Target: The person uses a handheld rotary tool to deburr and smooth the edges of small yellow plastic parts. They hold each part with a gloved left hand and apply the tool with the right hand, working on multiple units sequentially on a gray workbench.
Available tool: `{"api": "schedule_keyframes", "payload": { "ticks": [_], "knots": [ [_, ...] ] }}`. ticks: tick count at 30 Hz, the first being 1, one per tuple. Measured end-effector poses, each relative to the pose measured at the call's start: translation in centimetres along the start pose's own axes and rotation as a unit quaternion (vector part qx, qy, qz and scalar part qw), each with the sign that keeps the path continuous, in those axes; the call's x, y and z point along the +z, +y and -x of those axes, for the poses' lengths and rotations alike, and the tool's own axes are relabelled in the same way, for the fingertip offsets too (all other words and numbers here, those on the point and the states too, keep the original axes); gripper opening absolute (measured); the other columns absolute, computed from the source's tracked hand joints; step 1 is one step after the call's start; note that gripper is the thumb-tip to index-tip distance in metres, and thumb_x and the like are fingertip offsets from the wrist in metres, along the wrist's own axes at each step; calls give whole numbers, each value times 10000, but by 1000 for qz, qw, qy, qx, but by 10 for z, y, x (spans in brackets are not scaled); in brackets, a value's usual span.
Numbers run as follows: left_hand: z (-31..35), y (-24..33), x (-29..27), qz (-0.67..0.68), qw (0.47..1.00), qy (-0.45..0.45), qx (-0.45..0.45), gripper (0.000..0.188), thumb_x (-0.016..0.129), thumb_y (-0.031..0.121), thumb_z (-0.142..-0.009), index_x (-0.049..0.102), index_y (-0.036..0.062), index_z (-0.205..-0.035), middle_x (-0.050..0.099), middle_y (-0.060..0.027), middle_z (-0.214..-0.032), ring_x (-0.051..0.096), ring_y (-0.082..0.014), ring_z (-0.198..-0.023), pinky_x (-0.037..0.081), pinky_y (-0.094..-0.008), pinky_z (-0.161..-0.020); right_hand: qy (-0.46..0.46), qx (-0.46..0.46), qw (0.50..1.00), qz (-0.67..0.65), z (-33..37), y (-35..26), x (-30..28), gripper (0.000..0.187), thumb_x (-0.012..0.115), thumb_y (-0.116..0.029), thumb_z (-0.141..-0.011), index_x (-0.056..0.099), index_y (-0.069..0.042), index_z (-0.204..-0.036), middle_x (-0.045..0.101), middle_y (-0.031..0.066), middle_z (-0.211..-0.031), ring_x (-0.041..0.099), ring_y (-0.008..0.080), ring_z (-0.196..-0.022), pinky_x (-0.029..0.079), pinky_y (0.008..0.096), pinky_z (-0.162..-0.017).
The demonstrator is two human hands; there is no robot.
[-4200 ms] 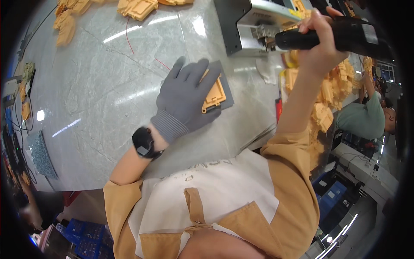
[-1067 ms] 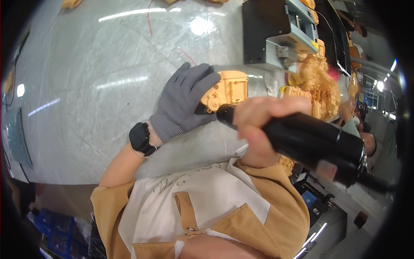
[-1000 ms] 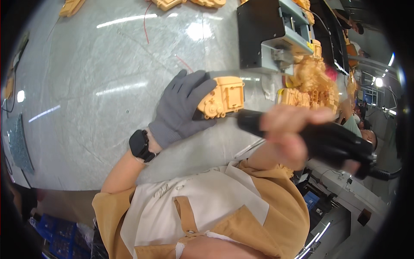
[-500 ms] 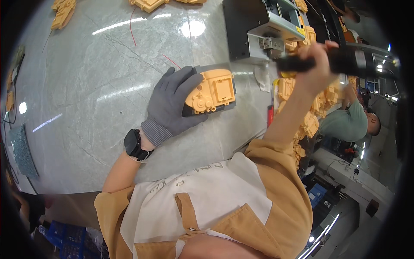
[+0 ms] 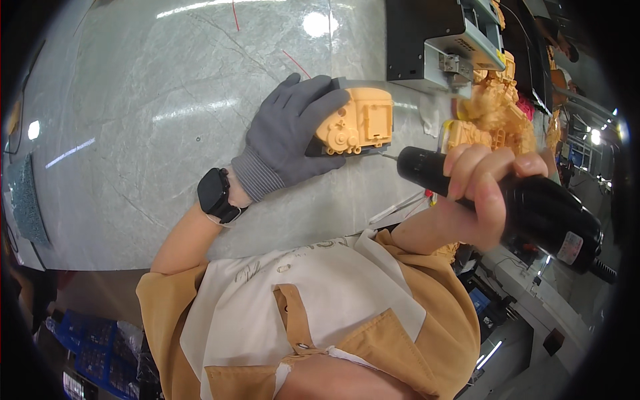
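Note:
My left hand (image 5: 290,130), in a grey knitted glove, is closed around the left side of an orange plastic housing (image 5: 360,119). The housing has round gear-like bosses and a square recess, and it rests in a dark block-like holder (image 5: 389,137) on the table. My bare right hand (image 5: 490,190) grips a black electric screwdriver (image 5: 427,167). Its thin bit points left and ends close to the lower right corner of the holder; whether it touches cannot be made out.
A black and grey metal machine (image 5: 427,50) stands at the far right of the grey marbled table (image 5: 160,167). Beside it are many orange housings (image 5: 493,100) in a heap. Short red wires (image 5: 296,63) lie beyond my left hand. A blue-grey pad (image 5: 28,200) sits at the left edge.
My right hand has brought the screwdriver nearer and down from beside the machine to the holder's right side. My left hand still holds the housing. The view has shifted slightly.

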State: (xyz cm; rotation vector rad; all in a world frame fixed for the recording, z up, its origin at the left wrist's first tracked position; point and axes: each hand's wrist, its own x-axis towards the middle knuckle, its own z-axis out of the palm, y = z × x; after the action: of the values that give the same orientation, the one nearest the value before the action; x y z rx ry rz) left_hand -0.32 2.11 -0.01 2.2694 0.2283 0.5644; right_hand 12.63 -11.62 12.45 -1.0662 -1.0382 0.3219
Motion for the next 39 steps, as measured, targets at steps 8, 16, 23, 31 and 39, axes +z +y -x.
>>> {"api": "schedule_keyframes", "payload": {
  "ticks": [8, 16, 23, 31, 39],
  "knots": [
    [1, -2, 1, 8, 1000, 1, -1, 814, 783, 340, -566, 400, 166, -1263, 418, -134, -1256, 437, -344, -1132, 352, -446, -987, 39, 5, 999, 36, -3, 15, 6, 394, 495, 50, -718, 325, -7, -1069, 465, 91, -559, 421, 161, -419, 392, 318, -433],
    [0, -2, 2, 4, 1000, -4, -3, 826, 788, 342, -553, 403, 162, -1261, 425, -141, -1252, 446, -316, -1132, 332, -455, -1005, 40, 4, 999, 24, -1, 20, 7, 378, 502, 104, -708, 337, -15, -1027, 478, 97, -585, 441, 162, -427, 402, 317, -432],
    [2, -5, 2, 11, 1000, -7, -5, 823, 784, 344, -558, 402, 156, -1262, 430, -142, -1249, 445, -310, -1135, 329, -457, -1009, 51, 34, 994, 89, 4, 21, 17, 321, 477, 23, -687, 397, -19, -994, 420, 76, -554, 412, 167, -413, 372, 332, -460],
    [1, -4, 2, 10, 1000, -5, 4, 797, 771, 337, -582, 400, 136, -1258, 424, -142, -1250, 447, -322, -1122, 322, -469, -1010, 3, 17, 999, 31, 1, 28, 5, 381, 518, 76, -715, 370, -10, -1056, 477, 89, -586, 443, 173, -417, 408, 323, -430],
    [-3, 3, -1, 1, 1000, -14, -9, 796, 780, 303, -565, 406, 115, -1241, 423, -154, -1242, 441, -332, -1118, 305, -459, -1024, 255, -47, 965, 41, -60, 3, -86, 287, 525, -22, -699, 471, -22, -981, 459, 39, -601, 466, 153, -476, 430, 321, -536]
  ]
}}
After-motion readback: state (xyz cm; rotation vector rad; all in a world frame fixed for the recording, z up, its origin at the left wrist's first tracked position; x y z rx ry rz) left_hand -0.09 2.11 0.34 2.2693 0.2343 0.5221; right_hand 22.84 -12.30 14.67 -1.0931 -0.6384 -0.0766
